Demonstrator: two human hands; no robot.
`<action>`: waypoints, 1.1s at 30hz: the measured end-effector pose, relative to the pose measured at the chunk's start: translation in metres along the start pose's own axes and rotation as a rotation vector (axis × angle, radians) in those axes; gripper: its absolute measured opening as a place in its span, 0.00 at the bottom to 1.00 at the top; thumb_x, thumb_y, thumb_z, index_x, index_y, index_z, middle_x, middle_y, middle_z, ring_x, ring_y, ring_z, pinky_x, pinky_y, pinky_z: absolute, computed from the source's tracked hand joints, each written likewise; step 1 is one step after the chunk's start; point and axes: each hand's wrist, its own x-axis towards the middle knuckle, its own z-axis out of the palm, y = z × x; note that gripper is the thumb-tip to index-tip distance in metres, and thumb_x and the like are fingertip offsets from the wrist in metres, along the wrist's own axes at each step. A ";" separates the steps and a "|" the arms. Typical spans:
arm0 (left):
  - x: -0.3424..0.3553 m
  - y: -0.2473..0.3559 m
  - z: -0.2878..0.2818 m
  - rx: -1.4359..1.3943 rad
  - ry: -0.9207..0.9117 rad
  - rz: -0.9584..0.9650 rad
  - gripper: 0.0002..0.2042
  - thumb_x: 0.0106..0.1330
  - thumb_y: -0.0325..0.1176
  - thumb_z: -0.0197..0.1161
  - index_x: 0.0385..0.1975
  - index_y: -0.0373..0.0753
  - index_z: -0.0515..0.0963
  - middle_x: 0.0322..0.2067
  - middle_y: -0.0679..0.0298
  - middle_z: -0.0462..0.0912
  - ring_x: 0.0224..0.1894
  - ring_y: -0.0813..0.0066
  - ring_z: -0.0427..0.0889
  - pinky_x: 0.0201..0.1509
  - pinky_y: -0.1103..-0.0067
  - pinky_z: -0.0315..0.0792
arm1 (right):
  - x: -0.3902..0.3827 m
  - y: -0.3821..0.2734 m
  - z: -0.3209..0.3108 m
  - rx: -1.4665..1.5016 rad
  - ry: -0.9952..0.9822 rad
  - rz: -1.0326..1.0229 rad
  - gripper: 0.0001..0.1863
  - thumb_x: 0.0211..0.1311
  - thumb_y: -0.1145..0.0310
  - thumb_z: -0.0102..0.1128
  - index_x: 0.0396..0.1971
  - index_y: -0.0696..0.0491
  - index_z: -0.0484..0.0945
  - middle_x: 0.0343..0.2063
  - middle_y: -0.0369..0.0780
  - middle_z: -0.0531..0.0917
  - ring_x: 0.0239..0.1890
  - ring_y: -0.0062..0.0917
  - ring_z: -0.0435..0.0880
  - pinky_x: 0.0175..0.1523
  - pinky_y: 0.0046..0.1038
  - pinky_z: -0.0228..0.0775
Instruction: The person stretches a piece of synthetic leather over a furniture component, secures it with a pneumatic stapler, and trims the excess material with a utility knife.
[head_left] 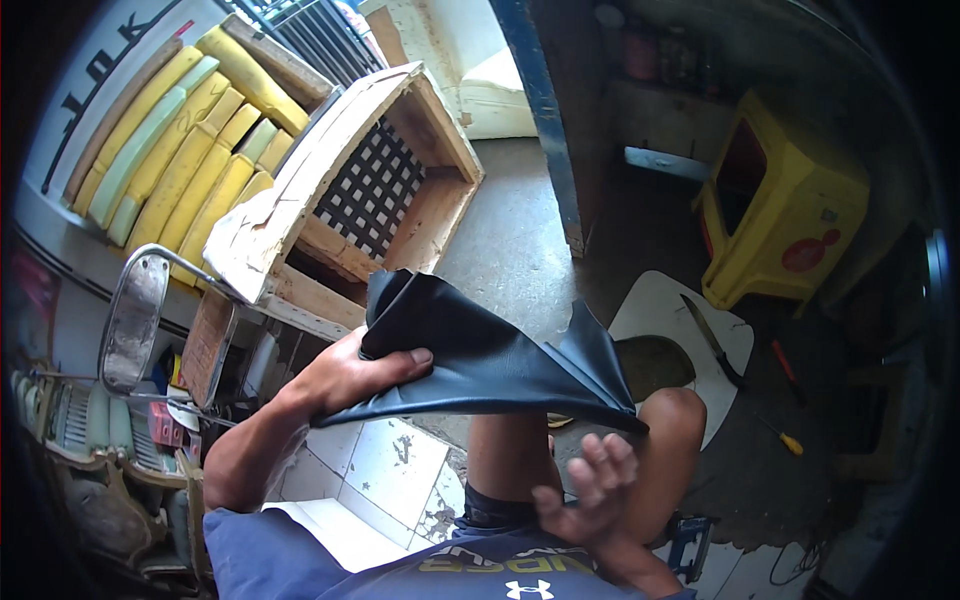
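Above the knees (672, 415), the black sheet (475, 350) is clamped in the left hand (365, 375); the right hand (592, 490), fingers parted, is free. With 1 hand gripping, a loose corner could sag onto the knife (716, 348) at the right edge of the white board (645, 310).

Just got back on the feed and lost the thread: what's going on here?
The person's left hand grips a folded black sheet that looks like leather, holding it up over the lap. The right hand is open and slightly blurred, near the sheet's lower right end but apparently not holding it. On the floor to the right, a knife lies on a white board. A wooden frame with woven straps stands ahead, to the left.
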 end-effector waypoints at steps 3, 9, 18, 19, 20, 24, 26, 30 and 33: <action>-0.005 0.007 -0.002 0.051 -0.020 -0.043 0.33 0.67 0.55 0.72 0.61 0.33 0.79 0.49 0.60 0.86 0.51 0.74 0.81 0.61 0.75 0.73 | 0.010 0.008 0.029 -0.160 0.075 -0.083 0.40 0.77 0.48 0.60 0.80 0.47 0.57 0.76 0.50 0.67 0.80 0.48 0.62 0.80 0.65 0.45; 0.002 0.005 -0.012 0.008 -0.083 -0.051 0.31 0.68 0.54 0.71 0.61 0.33 0.80 0.49 0.60 0.87 0.52 0.73 0.81 0.63 0.75 0.72 | 0.099 0.036 0.026 -0.335 -0.096 -0.368 0.40 0.72 0.52 0.67 0.80 0.41 0.63 0.46 0.42 0.80 0.40 0.26 0.84 0.39 0.36 0.81; 0.012 0.001 -0.006 -0.016 -0.033 -0.026 0.28 0.68 0.51 0.70 0.58 0.35 0.83 0.50 0.60 0.88 0.53 0.74 0.82 0.63 0.76 0.72 | 0.138 0.020 0.025 -0.140 -0.025 -0.221 0.26 0.67 0.40 0.69 0.30 0.52 0.80 0.24 0.35 0.78 0.22 0.21 0.79 0.22 0.26 0.65; 0.009 0.001 -0.007 -0.021 -0.024 -0.040 0.27 0.68 0.51 0.70 0.58 0.35 0.83 0.50 0.61 0.88 0.53 0.74 0.82 0.63 0.76 0.72 | 0.138 0.015 0.024 -0.144 -0.047 -0.182 0.27 0.67 0.40 0.69 0.31 0.52 0.80 0.24 0.35 0.78 0.23 0.21 0.80 0.22 0.26 0.65; 0.011 0.002 -0.012 -0.052 -0.081 -0.051 0.27 0.69 0.50 0.70 0.59 0.36 0.82 0.49 0.61 0.88 0.53 0.75 0.82 0.62 0.77 0.72 | 0.139 0.010 0.024 -0.148 -0.069 -0.143 0.27 0.66 0.39 0.68 0.32 0.52 0.81 0.25 0.35 0.79 0.23 0.22 0.81 0.22 0.26 0.65; 0.014 -0.016 -0.007 -0.077 -0.082 0.021 0.25 0.69 0.46 0.72 0.60 0.37 0.83 0.49 0.62 0.87 0.53 0.75 0.82 0.62 0.77 0.73 | 0.151 -0.001 0.044 -0.035 0.089 -0.417 0.21 0.68 0.45 0.67 0.35 0.51 0.80 0.25 0.34 0.78 0.24 0.21 0.79 0.24 0.24 0.65; 0.017 -0.012 -0.005 -0.085 -0.097 -0.012 0.25 0.69 0.45 0.73 0.61 0.37 0.82 0.50 0.62 0.87 0.53 0.75 0.82 0.62 0.76 0.73 | 0.156 0.002 0.045 -0.078 0.054 -0.468 0.18 0.69 0.49 0.67 0.35 0.50 0.79 0.25 0.33 0.77 0.24 0.21 0.79 0.24 0.24 0.64; 0.020 -0.032 -0.005 -0.080 -0.070 0.000 0.25 0.69 0.46 0.73 0.59 0.37 0.82 0.47 0.63 0.88 0.51 0.76 0.83 0.58 0.78 0.75 | 0.162 -0.013 0.040 -0.034 0.054 -0.394 0.25 0.67 0.43 0.70 0.23 0.48 0.73 0.19 0.31 0.72 0.19 0.21 0.75 0.22 0.25 0.63; 0.011 -0.015 -0.006 -0.123 -0.095 -0.094 0.24 0.70 0.46 0.72 0.59 0.37 0.83 0.45 0.64 0.88 0.51 0.77 0.83 0.58 0.79 0.75 | 0.167 -0.021 0.042 -0.019 0.093 -0.323 0.31 0.63 0.36 0.70 0.17 0.47 0.71 0.16 0.31 0.72 0.18 0.21 0.76 0.23 0.25 0.63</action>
